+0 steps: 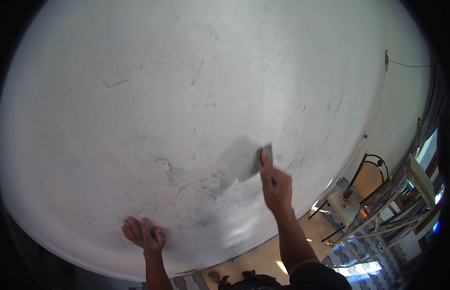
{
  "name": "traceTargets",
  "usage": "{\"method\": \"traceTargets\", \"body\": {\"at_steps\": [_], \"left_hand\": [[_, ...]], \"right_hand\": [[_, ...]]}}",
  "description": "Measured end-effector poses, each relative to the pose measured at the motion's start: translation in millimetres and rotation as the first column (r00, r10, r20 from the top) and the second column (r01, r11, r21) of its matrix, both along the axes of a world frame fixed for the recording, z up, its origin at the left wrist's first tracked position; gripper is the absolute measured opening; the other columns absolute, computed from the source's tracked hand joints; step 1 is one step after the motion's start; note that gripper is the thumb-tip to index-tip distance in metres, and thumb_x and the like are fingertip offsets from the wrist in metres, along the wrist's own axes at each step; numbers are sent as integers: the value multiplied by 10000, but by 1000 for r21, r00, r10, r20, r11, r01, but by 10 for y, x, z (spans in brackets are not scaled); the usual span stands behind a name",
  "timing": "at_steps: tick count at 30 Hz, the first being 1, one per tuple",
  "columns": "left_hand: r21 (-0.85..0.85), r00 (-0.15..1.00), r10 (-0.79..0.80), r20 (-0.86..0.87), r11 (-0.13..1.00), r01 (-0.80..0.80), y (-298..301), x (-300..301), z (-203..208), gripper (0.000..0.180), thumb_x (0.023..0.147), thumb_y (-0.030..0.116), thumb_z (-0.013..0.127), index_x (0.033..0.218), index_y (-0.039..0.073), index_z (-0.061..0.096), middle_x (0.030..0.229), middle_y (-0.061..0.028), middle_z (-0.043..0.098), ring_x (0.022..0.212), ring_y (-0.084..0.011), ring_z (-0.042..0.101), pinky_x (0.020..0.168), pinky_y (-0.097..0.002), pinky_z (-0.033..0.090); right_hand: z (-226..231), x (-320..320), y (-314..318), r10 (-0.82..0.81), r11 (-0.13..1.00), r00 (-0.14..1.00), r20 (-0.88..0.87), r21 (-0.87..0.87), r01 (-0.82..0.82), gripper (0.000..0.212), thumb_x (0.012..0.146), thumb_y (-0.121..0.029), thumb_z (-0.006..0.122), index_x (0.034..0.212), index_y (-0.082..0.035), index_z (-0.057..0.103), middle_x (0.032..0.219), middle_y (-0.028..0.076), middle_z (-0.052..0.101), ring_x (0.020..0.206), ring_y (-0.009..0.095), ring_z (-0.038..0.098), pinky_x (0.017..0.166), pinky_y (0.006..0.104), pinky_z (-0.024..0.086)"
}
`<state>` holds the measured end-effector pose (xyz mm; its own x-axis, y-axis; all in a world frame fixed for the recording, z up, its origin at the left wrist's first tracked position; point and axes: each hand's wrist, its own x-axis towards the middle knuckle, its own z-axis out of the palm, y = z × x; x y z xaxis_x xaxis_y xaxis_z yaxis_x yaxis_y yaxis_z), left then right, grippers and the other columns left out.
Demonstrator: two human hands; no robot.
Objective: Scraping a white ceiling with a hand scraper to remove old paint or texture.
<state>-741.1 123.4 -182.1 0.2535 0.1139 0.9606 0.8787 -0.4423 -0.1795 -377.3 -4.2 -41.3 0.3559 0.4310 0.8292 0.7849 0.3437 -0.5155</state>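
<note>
A large white wall [152, 111] fills most of the head view, marked with dark scuffs, scratches and small chipped spots. My right hand [277, 186] is closed round the handle of a putty knife [268, 153], whose flat grey blade lies against the wall. Just left of the blade, a smooth grey patch [239, 154] shows on the surface. Most of the knife's handle is hidden in my fist. Lower down on the left, my left hand [142, 234] rests on the wall with its fingers spread and holds nothing.
At the right stand a chair [370, 179] with a tan back and black frame, and a metal angle-bar rack [394, 220]. A thin cable [381, 96] runs down the adjoining wall. Patterned grey floor tiles [350, 253] show below, with bright light patches.
</note>
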Motion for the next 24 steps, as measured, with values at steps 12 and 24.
{"method": "traceTargets", "body": {"at_steps": [12,24], "left_hand": [[50,997,-56,50,997,54,40,66,35,501,1023,444,432,1363,96,550,1516,-243,432,1436,-434,352,1167,-589,241],[51,998,-52,32,997,51,18,50,47,513,1027,447,438,1378,85,537,1523,-260,418,1443,-430,353,1172,-585,234]], "right_hand": [[-234,-227,138,1,995,998,63,102,-7,397,1010,-89,577,1402,-29,564,997,213,730,719,112,568,747,256,492],[-197,-551,-24,89,987,989,-114,-121,-103,398,1029,-149,549,1383,33,556,1295,232,653,1188,193,628,1004,309,458]]}}
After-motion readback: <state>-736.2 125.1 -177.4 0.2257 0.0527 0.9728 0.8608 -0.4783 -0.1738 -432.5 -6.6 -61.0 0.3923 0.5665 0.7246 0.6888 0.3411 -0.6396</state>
